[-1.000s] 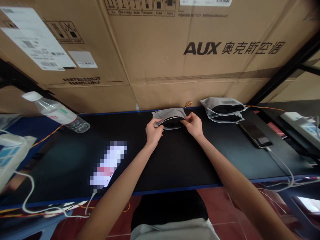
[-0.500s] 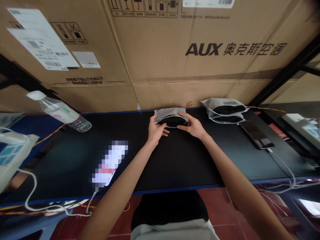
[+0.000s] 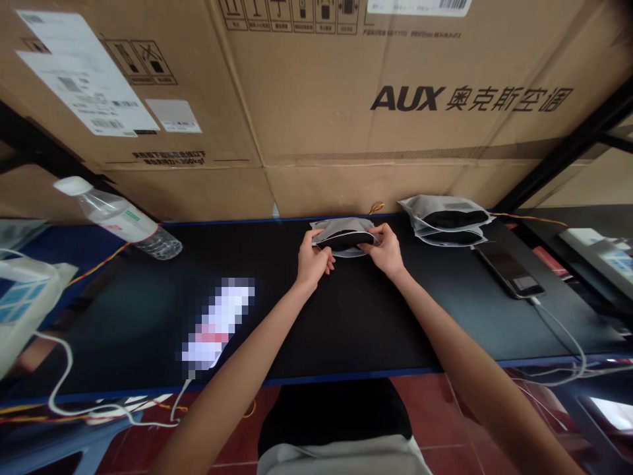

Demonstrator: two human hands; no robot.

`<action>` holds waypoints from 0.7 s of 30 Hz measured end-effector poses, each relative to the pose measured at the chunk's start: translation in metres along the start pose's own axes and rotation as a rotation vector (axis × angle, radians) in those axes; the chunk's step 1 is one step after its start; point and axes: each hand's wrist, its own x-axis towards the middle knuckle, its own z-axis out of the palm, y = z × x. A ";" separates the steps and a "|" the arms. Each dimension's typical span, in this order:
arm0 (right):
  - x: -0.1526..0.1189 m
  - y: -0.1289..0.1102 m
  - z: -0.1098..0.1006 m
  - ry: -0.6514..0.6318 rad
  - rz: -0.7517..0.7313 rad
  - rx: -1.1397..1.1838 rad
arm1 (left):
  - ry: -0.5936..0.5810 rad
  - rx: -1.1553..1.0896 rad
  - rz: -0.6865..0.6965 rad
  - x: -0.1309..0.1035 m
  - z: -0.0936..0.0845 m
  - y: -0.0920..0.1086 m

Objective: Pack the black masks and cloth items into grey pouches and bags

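Observation:
A translucent grey pouch with something black inside [image 3: 346, 239] rests near the back edge of the black table mat [image 3: 366, 316]. My left hand [image 3: 312, 262] grips its left side, fingertips at the rim and thumb at the mouth. On the pouch's right side, my right hand [image 3: 384, 252] pinches the edge between thumb and fingers. The pouch's mouth faces me and gapes slightly. To the right lie two similar pouches, an upper one [image 3: 452, 214] stacked on a lower one [image 3: 452, 236].
A clear bottle with a white cap [image 3: 121, 219] lies at the back left. A phone with a blurred lit screen [image 3: 217, 323] is nearer on the left. A dark phone [image 3: 509, 269] with a white cable lies right. A large cardboard box [image 3: 326, 119] stands behind.
My right hand has shifted slightly right and its fingers are more bent around the pouch's edge. The pouch sits a little lower and further right in view, its rim pulled wider.

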 end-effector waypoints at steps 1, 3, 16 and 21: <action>0.000 0.000 -0.001 -0.006 -0.003 0.012 | -0.017 0.001 0.006 -0.001 -0.001 0.001; 0.001 -0.001 -0.006 -0.070 -0.015 0.034 | -0.022 0.007 0.010 -0.002 -0.004 0.005; -0.005 -0.018 -0.019 -0.294 -0.087 -0.012 | 0.094 -0.025 -0.002 0.006 -0.009 0.003; -0.002 -0.011 -0.011 -0.175 -0.039 -0.070 | 0.220 -0.002 -0.010 0.008 -0.002 -0.002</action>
